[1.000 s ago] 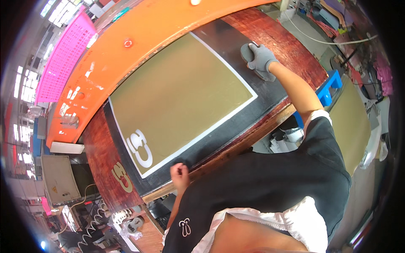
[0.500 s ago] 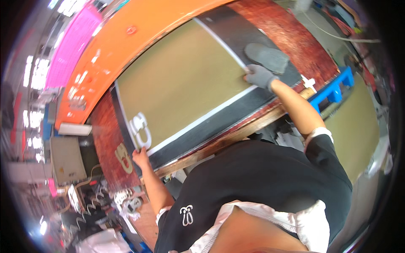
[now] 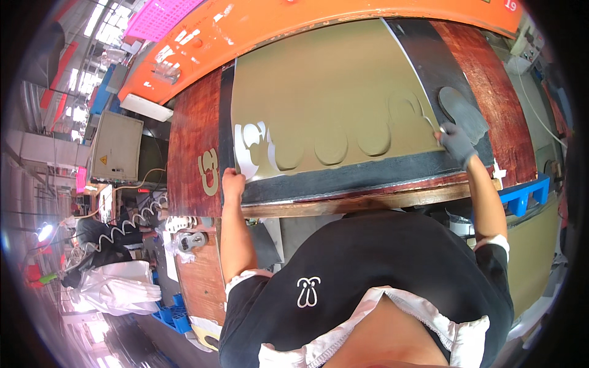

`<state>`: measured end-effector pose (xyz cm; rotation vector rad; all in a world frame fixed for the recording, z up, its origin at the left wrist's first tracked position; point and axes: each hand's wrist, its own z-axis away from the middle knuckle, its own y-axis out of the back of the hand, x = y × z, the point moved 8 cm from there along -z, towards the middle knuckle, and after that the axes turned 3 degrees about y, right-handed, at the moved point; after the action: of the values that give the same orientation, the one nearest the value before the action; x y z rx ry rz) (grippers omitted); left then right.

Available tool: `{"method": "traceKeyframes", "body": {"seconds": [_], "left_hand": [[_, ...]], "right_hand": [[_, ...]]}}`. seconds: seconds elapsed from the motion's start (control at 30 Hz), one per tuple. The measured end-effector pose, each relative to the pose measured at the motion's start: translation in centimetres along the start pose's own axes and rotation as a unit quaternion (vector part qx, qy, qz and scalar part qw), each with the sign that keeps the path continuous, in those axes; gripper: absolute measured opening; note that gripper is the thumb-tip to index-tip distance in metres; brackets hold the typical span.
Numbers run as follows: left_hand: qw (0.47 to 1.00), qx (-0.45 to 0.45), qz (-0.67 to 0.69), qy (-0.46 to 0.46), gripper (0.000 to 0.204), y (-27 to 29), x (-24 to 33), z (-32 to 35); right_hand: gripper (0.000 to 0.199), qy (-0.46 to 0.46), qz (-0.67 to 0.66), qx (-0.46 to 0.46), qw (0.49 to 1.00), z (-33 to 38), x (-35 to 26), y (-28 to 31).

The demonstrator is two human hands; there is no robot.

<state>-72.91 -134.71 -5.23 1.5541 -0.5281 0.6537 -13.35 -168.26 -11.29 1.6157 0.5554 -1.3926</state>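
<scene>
A large olive sheet (image 3: pixel 319 73) lies on a black board (image 3: pixel 343 176), with several rounded outlines along its near edge and a cut-out showing white at its near left. My bare left hand (image 3: pixel 233 184) is closed at the sheet's near left corner, its fingertips pinching the edge. In a grey glove, my right hand (image 3: pixel 458 145) is closed on the near right corner. Just beyond it rests a dark grey sole-shaped pad (image 3: pixel 461 109). Left of the sheet, a tan looped cut piece (image 3: pixel 209 173) lies on the red table surface (image 3: pixel 190 132).
An orange machine beam (image 3: pixel 257 30) spans the far side, with a pink perforated basket (image 3: pixel 162 17) behind it. A wooden rail (image 3: pixel 319 208) edges the table toward me. Blue plastic (image 3: pixel 526 196) juts out at the right; a grey box (image 3: pixel 118 146) stands at the left.
My view has turned and shifted. The sheet now covers the white strip along its near edge, and rounded outlines show there. Both hands stay at the near corners.
</scene>
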Motion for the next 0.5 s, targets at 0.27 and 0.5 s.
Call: {"method": "traceKeyframes", "body": {"seconds": [0.27, 0.5], "left_hand": [[0.786, -0.104, 0.555, 0.252, 0.066, -5.7, -3.9, 10.1], [0.745, -0.202, 0.558, 0.304, 0.042, -12.3, -0.3, 14.4]], "right_hand": [[0.019, 0.109, 0.151, 0.081, 0.979, 2.4, 0.3, 0.9], [0.031, 0.306, 0.184, 0.067, 0.932, 0.4, -11.9, -5.7]]}}
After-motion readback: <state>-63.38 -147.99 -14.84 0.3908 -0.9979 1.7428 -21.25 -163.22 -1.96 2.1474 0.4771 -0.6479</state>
